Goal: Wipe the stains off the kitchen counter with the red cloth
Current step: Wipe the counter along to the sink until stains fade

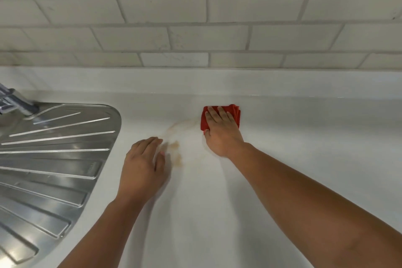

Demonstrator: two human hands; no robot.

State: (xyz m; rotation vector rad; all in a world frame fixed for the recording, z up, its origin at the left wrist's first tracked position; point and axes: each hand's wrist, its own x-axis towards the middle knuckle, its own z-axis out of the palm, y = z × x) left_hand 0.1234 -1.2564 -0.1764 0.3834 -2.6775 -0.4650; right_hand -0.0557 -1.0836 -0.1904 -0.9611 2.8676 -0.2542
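Mid-wipe, by the look of it: the right hand (221,130) lies flat on the red cloth (236,115), fingers straight and spread, pressing it to the worktop (304,141) towards the back edge, just short of the tiled wall (195,35). The left hand (143,165) rests on the worktop nearer the front, fingers relaxed, holding nothing, beside the steel drainer (54,148).

The hands are apart, w/ brownish stains (175,147) btwn them: a faint arc running from the cloth's left edge down to two darker blotches by the left fingertips. So the stains are prob. not done. The next move calls for dragging the cloth left and toward the front edge over those blotches, pressure kept on.

The cloth is folded to a near-square pad, layered folds facing the worktop's right end. Long axis: can't tell, the hand covers most of it.
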